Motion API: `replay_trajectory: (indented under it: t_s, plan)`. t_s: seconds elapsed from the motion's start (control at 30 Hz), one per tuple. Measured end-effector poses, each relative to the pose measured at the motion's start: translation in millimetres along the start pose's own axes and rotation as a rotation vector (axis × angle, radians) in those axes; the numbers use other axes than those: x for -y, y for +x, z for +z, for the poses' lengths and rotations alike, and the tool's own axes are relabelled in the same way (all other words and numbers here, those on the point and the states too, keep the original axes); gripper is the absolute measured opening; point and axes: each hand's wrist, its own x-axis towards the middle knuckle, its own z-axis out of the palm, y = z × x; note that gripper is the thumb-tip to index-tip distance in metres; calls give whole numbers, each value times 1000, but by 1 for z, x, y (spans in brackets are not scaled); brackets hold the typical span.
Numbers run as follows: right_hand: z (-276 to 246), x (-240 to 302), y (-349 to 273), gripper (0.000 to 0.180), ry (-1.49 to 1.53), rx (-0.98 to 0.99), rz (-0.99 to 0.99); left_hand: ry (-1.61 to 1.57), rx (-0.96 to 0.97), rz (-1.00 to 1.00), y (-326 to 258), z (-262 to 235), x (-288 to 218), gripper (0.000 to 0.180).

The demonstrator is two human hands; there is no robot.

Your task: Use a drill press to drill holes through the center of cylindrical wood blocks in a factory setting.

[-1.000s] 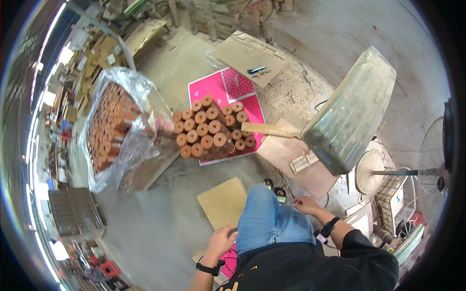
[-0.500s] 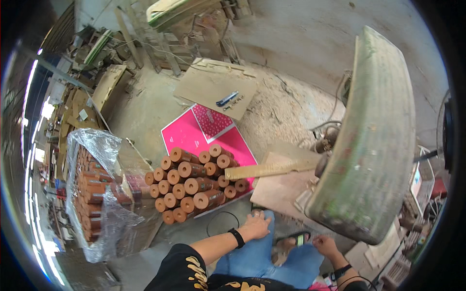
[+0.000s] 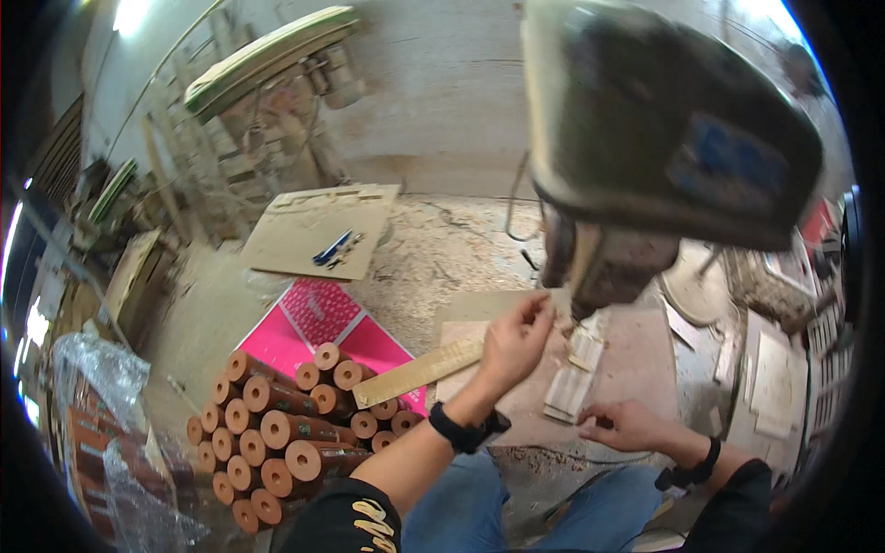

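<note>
Hands point(image 3: 562, 382) at drill press point(image 3: 645, 166), perhaps pinching wood

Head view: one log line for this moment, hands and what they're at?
left hand: raised, fingers pinched under drill press | right hand: resting on machine table near small wood blocks | wooden cylinders: stacked at left

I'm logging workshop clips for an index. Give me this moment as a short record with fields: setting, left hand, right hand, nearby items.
setting: dusty woodworking shop, seated at a drill press
left hand: left hand raised, fingers pinched near the machine's lower end; whether it holds anything cannot be told
right hand: right hand resting on the worktable, beside small wooden blocks
nearby items: wooden strip; stacked brown cylinders; pink sheet
</note>
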Motion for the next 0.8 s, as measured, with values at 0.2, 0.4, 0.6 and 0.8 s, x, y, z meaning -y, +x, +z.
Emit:
replay_trajectory:
  t_s: [0.2, 0.4, 0.6, 0.8]
  plan:
    - [35, 62, -100, 28, 80, -314, 24, -136, -85, 227, 16, -11, -17, 44]
    - [80, 83, -199, 23, 43, -746, 329, -120, -41, 407, 84, -19, -72, 52]
    - [140, 64, -238, 23, -40, -920, 366, -29, 225, 434, 118, -2, -94, 45]
    - [154, -7, -207, 21, -353, -912, 294, 407, 591, 585, 83, 84, -91, 42]
